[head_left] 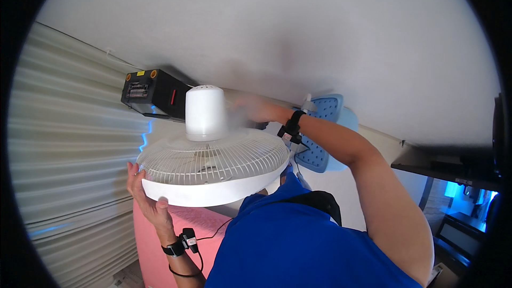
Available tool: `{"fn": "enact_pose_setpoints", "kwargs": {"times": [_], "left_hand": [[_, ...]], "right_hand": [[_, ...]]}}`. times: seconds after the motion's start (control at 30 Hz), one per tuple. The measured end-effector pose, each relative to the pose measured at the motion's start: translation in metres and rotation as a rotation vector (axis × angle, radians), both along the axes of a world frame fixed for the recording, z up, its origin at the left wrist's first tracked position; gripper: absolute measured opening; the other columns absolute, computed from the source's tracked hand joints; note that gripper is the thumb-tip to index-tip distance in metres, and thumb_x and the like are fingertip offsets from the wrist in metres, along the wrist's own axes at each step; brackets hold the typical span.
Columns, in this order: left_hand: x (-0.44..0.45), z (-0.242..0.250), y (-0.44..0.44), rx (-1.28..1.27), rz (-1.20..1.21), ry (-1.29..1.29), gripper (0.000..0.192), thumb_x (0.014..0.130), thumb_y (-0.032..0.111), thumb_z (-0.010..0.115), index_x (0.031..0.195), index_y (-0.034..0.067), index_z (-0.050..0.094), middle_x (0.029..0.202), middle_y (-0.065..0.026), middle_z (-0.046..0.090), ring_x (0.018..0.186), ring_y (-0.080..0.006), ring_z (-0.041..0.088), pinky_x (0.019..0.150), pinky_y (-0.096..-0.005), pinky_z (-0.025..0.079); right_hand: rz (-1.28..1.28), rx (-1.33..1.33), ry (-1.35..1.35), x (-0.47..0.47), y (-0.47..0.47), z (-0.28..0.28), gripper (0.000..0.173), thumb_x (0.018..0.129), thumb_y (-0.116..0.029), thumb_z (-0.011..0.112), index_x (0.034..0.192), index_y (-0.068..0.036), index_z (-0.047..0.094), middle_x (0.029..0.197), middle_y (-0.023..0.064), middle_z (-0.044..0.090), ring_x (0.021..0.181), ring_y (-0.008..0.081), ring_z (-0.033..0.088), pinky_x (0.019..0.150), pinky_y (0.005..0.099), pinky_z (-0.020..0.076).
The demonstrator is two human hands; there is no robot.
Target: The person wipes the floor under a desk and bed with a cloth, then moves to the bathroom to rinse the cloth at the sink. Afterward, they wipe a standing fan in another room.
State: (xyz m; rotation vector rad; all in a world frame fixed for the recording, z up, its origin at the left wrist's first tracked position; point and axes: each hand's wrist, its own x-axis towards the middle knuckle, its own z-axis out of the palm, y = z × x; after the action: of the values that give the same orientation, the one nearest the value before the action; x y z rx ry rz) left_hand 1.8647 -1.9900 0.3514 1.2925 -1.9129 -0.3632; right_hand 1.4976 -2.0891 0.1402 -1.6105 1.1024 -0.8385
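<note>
A white electric fan head is held before me, its motor housing [205,112] pointing up and away. Below the housing spreads the round white wire guard [240,156], with a broad white rim [208,195] facing me. My left hand [154,204] grips that rim at its left side, thumb in front and fingers at the outer edge. Beyond the guard, close to the right of the housing, is my right hand [258,110]. A hazy blur covers its fingers, so whether they hold or touch anything is unclear. Both wrists wear black straps with small cabled devices.
A black box-shaped appliance [154,92] stands behind the fan, near a pale pleated curtain [76,128]. Light-blue perforated plastic [324,108] shows beyond my right forearm. Pink fabric [192,224] lies under the fan. Dark shelving [448,172] stands at the right.
</note>
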Motion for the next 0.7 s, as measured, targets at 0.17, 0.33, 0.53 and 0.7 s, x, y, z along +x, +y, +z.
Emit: {"fn": "enact_pose_setpoints", "kwargs": {"times": [0.17,0.33,0.53,0.7], "left_hand": [[-0.001,0.003,0.001,-0.002,-0.033,-0.013,0.096,0.084,0.086,0.058,0.142,0.009,0.056,0.152,-0.0169,0.044,0.152,-0.0441,0.031,0.122,-0.0592,0.027],[-0.002,0.002,-0.001,-0.041,-0.062,0.015,0.092,0.085,0.081,0.062,0.141,0.008,0.058,0.151,-0.0166,0.045,0.152,-0.0424,0.032,0.123,-0.0581,0.027],[-0.008,0.006,0.000,-0.026,-0.063,0.008,0.086,0.087,0.074,0.068,0.141,0.007,0.057,0.150,-0.0175,0.045,0.151,-0.0397,0.034,0.123,-0.0547,0.026],[-0.012,0.011,0.005,-0.016,-0.076,-0.013,0.081,0.088,0.068,0.071,0.141,0.008,0.058,0.151,-0.0173,0.045,0.151,-0.0390,0.034,0.122,-0.0540,0.029]], "right_hand": [[0.099,0.142,0.013,-0.026,0.037,0.058,0.035,0.087,-0.011,0.073,0.122,-0.009,0.072,0.111,0.0086,0.073,0.103,0.0232,0.067,0.094,0.0364,0.0515],[0.108,0.039,-0.249,-0.030,0.086,0.166,0.032,0.091,-0.017,0.070,0.121,-0.006,0.071,0.113,0.0084,0.073,0.104,0.0210,0.066,0.094,0.0340,0.0509],[0.238,-0.361,-0.262,0.032,0.099,0.240,0.028,0.089,-0.013,0.069,0.117,-0.008,0.073,0.113,0.0100,0.074,0.105,0.0240,0.068,0.095,0.0359,0.0511],[0.101,-0.409,-0.197,-0.001,0.115,0.207,0.030,0.091,-0.009,0.068,0.121,-0.011,0.073,0.117,0.0090,0.072,0.108,0.0248,0.067,0.097,0.0365,0.0513]]}}
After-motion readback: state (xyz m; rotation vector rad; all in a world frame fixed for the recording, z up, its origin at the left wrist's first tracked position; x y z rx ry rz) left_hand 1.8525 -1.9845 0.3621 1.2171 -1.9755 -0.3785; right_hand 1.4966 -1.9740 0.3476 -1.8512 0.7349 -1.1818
